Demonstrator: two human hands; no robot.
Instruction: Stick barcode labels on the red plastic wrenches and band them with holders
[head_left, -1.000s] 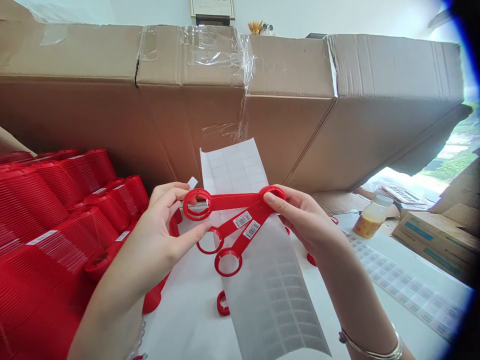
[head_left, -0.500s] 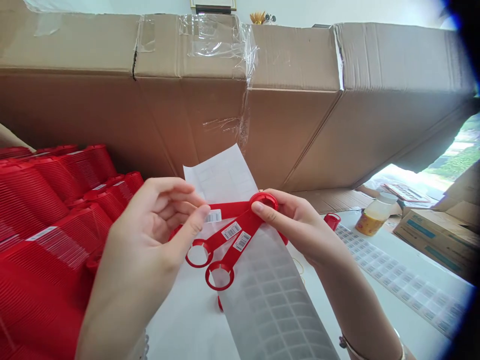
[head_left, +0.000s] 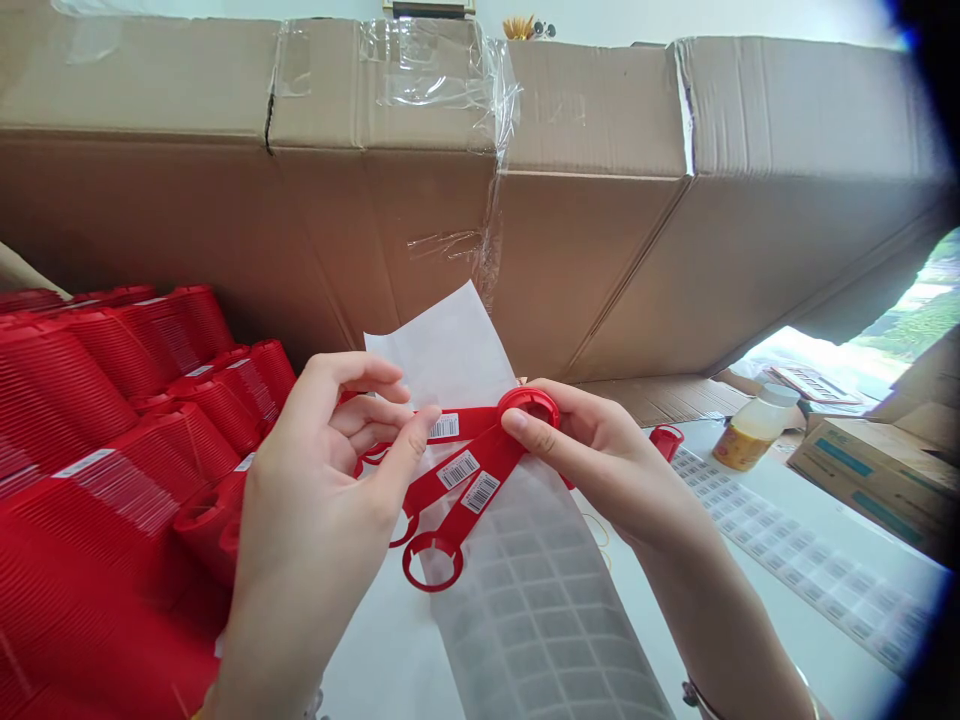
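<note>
Several flat red plastic pieces (head_left: pixel 480 492) with ring ends are fanned out, with white barcode stickers on them. My right hand (head_left: pixel 600 450) pinches their stacked rings between thumb and fingers. At the left end of the uppermost piece, my left hand (head_left: pixel 330 490) has its thumb tip at the edge of a barcode sticker (head_left: pixel 444 427), fingers curled behind. A long translucent label sheet (head_left: pixel 555 620) with a grid of rectangles runs beneath the pieces, its blank white end (head_left: pixel 450 340) rising behind them.
Stacks of nested red pieces (head_left: pixel 97 400) fill the left side. Large cardboard (head_left: pixel 405 220) stands across the back. On the white table at right are a small red piece (head_left: pixel 666 440), a label strip (head_left: pixel 802 560), a jar (head_left: pixel 754 428) and a carton (head_left: pixel 870 480).
My left hand has moved slightly right along the top piece, and that piece's sticker now sits further right. The lower fanned pieces have shifted slightly left. My right hand keeps its pinch.
</note>
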